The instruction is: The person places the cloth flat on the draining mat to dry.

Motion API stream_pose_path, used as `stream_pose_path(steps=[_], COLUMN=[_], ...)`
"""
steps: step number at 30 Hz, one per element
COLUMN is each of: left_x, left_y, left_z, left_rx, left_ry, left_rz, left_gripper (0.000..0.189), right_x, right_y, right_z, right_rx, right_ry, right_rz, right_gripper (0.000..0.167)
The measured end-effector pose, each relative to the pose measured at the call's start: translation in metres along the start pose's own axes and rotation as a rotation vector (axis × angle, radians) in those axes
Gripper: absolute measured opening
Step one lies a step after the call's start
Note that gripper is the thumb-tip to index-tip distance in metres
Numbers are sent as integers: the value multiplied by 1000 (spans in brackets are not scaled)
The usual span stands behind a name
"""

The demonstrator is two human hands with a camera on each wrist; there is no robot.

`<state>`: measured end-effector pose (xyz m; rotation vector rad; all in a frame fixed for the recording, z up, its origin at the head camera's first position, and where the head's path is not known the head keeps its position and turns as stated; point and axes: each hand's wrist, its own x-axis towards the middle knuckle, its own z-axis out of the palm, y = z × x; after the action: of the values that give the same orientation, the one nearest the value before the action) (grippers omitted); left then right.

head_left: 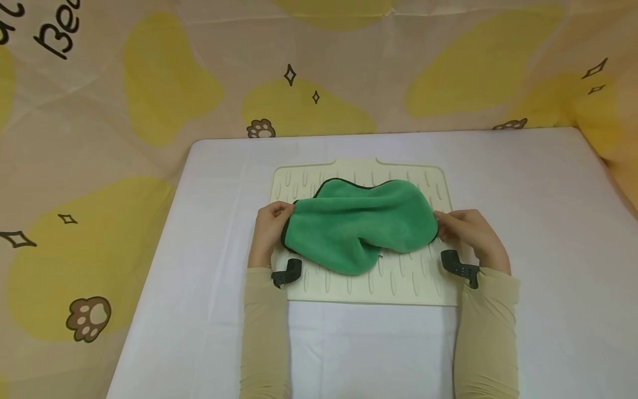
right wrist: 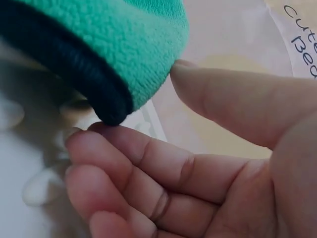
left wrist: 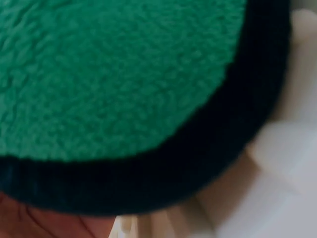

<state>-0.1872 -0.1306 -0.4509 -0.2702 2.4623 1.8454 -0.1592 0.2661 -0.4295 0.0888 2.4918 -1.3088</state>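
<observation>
White table (head_left: 523,183), hands-held green cloth (head_left: 359,224)

Cloth (head_left: 361,224) lies on mat (head_left: 428,282), mat on table (head_left: 538,221). Left hand (head_left: 269,230) at cloth's left end, right hand (head_left: 468,233) at its right. Backdrop (head_left: 149,83) behind table.
</observation>
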Motion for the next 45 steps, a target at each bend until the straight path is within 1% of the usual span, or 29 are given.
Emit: stream_pose_path(steps=[3,5,9,11,12,14,16,18,19,21,25,26,27,28,29,30,33,35,37,39,41,43,45], left_x=[0,0,0,0,0,0,0,0,0,-1,-2,-2,-2,-2,-2,-3,-4,-4,-4,-1,4,11,19], left_y=[0,0,-1,-1,-1,-1,-1,-1,-1,-1,1,1,1,1,1,0,-1,-2,-2,-1,1,5,9], left_z=[-1,-2,-1,2,4,8,12,14,14,13,9,8,7,6,5,5,0,-3,-8,-11,-13,-12,-10], left_rx=[-48,-73,-122,-147,-149,-129,-71,-10,11,6,-121,-147,-146,-121,-79,-20,179,265,309,327,335,343,363], left_ry=[-25,-40,-55,-46,-41,-33,-33,-25,-15,13,75,84,91,94,94,93,82,90,110,130,126,93,33], left_rz=[-16,-28,-80,-108,-119,-129,-124,-102,-89,-73,-61,-62,-58,-54,-51,-46,-28,-16,-4,6,15,22,26], left_gripper=[23,23,24,26,27,31,34,33,30,25,19,19,20,20,21,22,27,32,36,39,41,41,42], right_x=[1,2,5,7,8,10,12,14,15,18,21,22,22,23,24,24,26,26,27,27,28,28,28], right_y=[-1,-2,-4,-5,-6,-8,-10,-11,-12,-12,-15,-15,-16,-17,-18,-18,-19,-19,-19,-20,-21,-20,-20], right_z=[3,5,12,16,18,22,26,29,30,33,36,37,38,39,40,40,41,41,42,42,43,44,44], right_rx=[2,33,162,257,327,453,566,639,648,653,652,662,659,643,604,561,389,309,286,290,289,283,276], right_ry=[40,65,85,105,116,147,186,230,262,333,475,494,504,503,490,465,356,304,282,283,283,286,286], right_rz=[8,4,-14,-29,-38,-60,-96,-127,-136,-131,-68,-56,-47,-39,-31,-27,-16,-20,-29,-40,-49,-53,-48], right_gripper=[46,44,41,35,30,19,9,6,5,7,11,11,10,8,6,9,27,36,37,35,32,31,30])
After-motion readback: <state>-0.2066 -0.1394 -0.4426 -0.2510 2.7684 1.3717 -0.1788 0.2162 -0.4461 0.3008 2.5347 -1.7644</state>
